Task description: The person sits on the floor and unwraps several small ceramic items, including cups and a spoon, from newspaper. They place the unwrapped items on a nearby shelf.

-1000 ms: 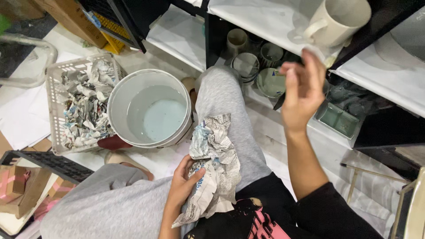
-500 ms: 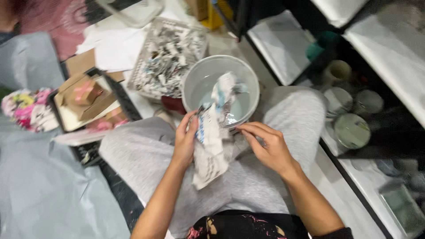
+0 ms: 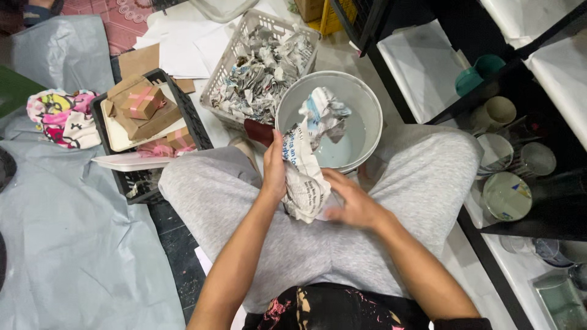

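Observation:
A crumpled sheet of newspaper (image 3: 309, 159) stands up over my lap, and its top end hangs above a white bucket (image 3: 367, 101). My left hand (image 3: 274, 170) grips the sheet along its left side. My right hand (image 3: 351, 205) lies against the lower right part of the paper, fingers spread and blurred. The bucket sits on the floor between my knees. It holds pale bluish liquid. I sit in grey trousers (image 3: 214, 189) with my knees spread wide.
A white basket of crumpled newspaper (image 3: 263, 67) stands left of the bucket. A black crate with small wrapped boxes (image 3: 143, 107) is further left. Black shelves with cups and glasses (image 3: 507, 153) run along the right. Grey sheeting (image 3: 67, 232) covers the floor at left.
My right hand came down from the shelf to the newspaper. The view swung left and down. The newspaper has risen from my lap toward the bucket.

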